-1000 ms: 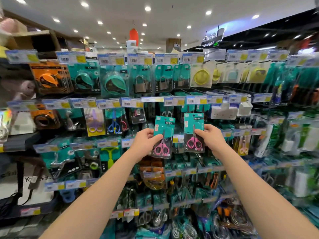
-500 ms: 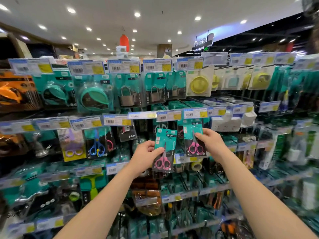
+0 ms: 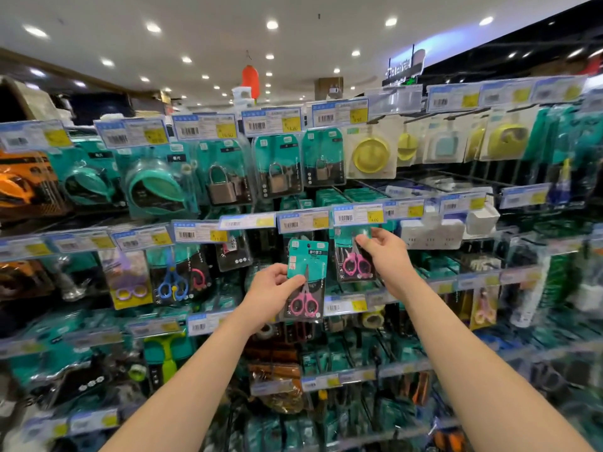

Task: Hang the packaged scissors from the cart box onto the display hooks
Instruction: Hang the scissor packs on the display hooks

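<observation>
1. Bare hands: two; left hand (image 3: 272, 287), right hand (image 3: 388, 252).
2. Teal-carded clear packs of pink-handled scissors: two, one per hand; left pack (image 3: 308, 257), right pack (image 3: 354, 265).
3. Grey metal padlocks in teal-backed clear packs (image 3: 222, 187): three, top row.
4. Round teal tape measures in clear packs (image 3: 156, 190): two, top row.
5. Blue-handled scissors pack (image 3: 171, 283): one.
6. Lilac-handled scissors on yellow card (image 3: 130, 282): one.
7. Red hanging ceiling lantern (image 3: 250, 80): one.

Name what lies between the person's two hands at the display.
Head view: two teal-carded packs of pink-handled scissors. The left hand grips the lower pack; the right hand pinches the higher pack beneath a price label.
</observation>
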`<state>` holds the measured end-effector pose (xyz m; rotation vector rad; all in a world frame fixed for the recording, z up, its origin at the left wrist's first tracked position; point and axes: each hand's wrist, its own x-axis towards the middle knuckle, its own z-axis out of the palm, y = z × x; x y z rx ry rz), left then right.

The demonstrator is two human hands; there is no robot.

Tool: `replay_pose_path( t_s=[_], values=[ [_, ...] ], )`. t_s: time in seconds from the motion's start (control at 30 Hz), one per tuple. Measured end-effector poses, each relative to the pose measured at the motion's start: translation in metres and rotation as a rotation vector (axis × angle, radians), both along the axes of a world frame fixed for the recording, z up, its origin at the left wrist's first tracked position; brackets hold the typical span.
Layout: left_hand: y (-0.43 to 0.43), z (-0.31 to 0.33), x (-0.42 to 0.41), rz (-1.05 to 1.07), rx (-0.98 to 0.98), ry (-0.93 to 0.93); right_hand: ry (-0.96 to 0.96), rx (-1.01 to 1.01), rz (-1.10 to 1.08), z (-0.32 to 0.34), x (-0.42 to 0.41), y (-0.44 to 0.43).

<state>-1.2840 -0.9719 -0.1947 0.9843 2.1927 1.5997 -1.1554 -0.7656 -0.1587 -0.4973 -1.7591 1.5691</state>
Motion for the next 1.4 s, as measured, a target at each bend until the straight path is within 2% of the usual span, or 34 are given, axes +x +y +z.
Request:
replay_pose_path(
  t_s=[0.27,0.77,0.93,1.27,1.4],
  values=[
    [0.016,0.003,0.004,0.102,0.036,-0.025,0.046,-0.077,0.05,-0.009,-0.009,0.018],
    [0.026,-0.005,0.007,0.147,0.033,-0.038,0.052,-0.177,0.105,-0.012,-0.011,0.029],
    [0.028,-0.003,0.009,0.158,0.036,-0.037,0.04,-0.106,0.082,-0.008,-0.006,0.03],
    [0.034,-0.007,0.011,0.164,0.043,-0.05,-0.083,0.296,-0.05,-0.012,-0.003,0.028],
    [0.035,-0.006,0.012,0.155,0.043,-0.052,-0.035,0.295,-0.055,-0.013,-0.005,0.028]
  ],
)
